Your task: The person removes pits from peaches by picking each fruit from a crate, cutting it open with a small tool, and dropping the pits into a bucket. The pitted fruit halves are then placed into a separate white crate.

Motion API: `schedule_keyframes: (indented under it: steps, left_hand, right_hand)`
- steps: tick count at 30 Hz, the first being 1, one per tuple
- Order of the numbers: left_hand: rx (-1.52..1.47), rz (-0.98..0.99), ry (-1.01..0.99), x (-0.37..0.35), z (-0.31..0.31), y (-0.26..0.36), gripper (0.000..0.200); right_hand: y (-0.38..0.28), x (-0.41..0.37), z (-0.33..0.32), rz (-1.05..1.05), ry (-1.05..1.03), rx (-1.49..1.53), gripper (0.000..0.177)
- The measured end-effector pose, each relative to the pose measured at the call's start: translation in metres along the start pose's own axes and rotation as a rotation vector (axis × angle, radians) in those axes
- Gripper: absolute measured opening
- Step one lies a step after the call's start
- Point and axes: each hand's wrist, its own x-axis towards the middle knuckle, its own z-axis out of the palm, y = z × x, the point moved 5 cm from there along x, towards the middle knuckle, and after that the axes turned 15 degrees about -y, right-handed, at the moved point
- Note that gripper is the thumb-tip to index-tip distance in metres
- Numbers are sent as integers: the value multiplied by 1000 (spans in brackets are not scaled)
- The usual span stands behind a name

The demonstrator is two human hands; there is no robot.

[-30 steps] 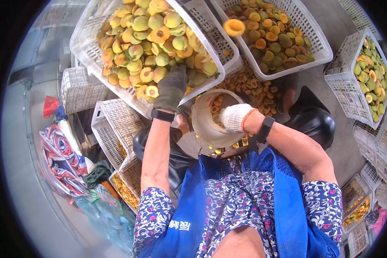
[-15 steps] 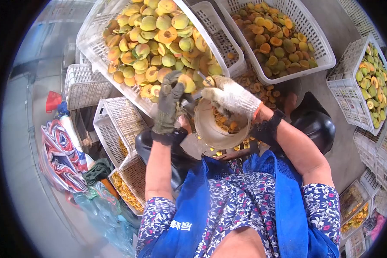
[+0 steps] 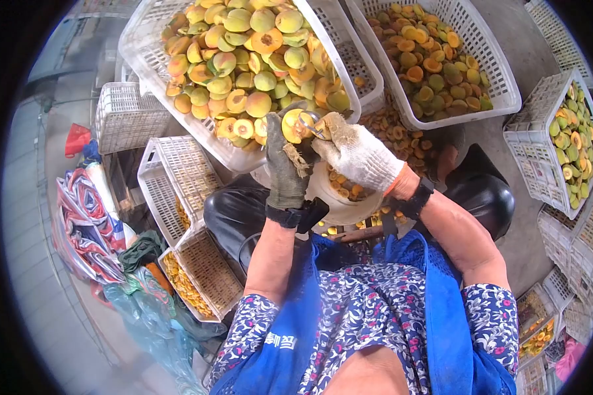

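My left hand [image 3: 287, 161], in a dark green glove, is closed around a halved yellow peach [image 3: 292, 129] with its cut face up. My right hand [image 3: 361, 154] wears a white knitted glove and grips a small pitting tool. The metal end of the pitting tool [image 3: 314, 130] meets the cut face of the peach; its handle is mostly hidden by my fingers. Under my hands stands a pale bucket [image 3: 344, 214] with orange scraps inside. Just beyond my left hand, a tilted white crate [image 3: 212, 146] holds many halved peaches.
A second white crate [image 3: 511, 109] of peach halves stands at the upper right, and another full crate [image 3: 532, 149] at the far right. Stacked crates [image 3: 178, 172] stand left of my knee. Striped sacking [image 3: 85, 227] and clear plastic sheeting [image 3: 145, 332] lie on the left floor.
My left hand has moved right with the peach half, bringing it against the pitting tool. My right hand has shifted slightly to the right. The view has tilted a little.
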Motion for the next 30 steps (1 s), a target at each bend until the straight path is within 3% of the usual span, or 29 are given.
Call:
schedule_keyframes:
  steps: [1,4,8,11,12,13,15,17,18,20,22,23,25,26,27,29,30]
  left_hand:
    - [-489,-111,28,0,5,-9,49]
    - [-234,-40,-12,-2,4,-8,46]
    - [-363,-74,64,-2,6,-16,46]
    - [-311,-30,97,-2,0,-27,46]
    - [-146,9,101,-2,-1,-25,47]
    - [18,47,103,-2,-1,-23,48]
    - [10,-10,21,3,-8,-29,48]
    - [4,-62,-64,8,-16,-33,48]
    - [20,-88,-104,10,-16,-32,49]
    - [36,-107,-143,11,-12,-32,50]
    - [-246,-116,49,3,-1,-27,52]
    - [-245,-116,53,0,0,-28,52]
    - [-213,5,129,-9,-1,-23,52]
    - [324,139,174,-15,2,-9,50]
    - [321,142,174,-15,-12,-16,50]
    - [-367,79,-430,-13,-22,-46,48]
    - [-417,9,-224,-14,-15,-42,48]
  right_hand:
    - [1,-1,4,28,-11,22,17]
    - [5,-4,14,47,-29,31,17]
    - [4,-7,16,10,-82,9,15]
    - [2,-8,16,-28,-113,-63,12]
    - [2,-8,13,-26,-113,-63,12]
    - [4,-7,11,-21,-144,41,12]
    - [7,-8,13,-12,-176,149,13]
    - [24,-10,29,262,-307,652,19]
    - [23,-6,12,464,-397,903,33]
    - [23,-8,18,467,-397,858,34]
    - [21,-8,23,468,-395,813,34]
    - [18,-8,23,449,-363,873,33]
    - [15,-8,27,429,-337,934,32]
    - [14,-8,29,387,-391,888,31]
    - [13,-9,33,348,-442,842,30]
    - [13,-15,49,279,-426,839,28]
    - [3,-17,51,114,-482,703,27]
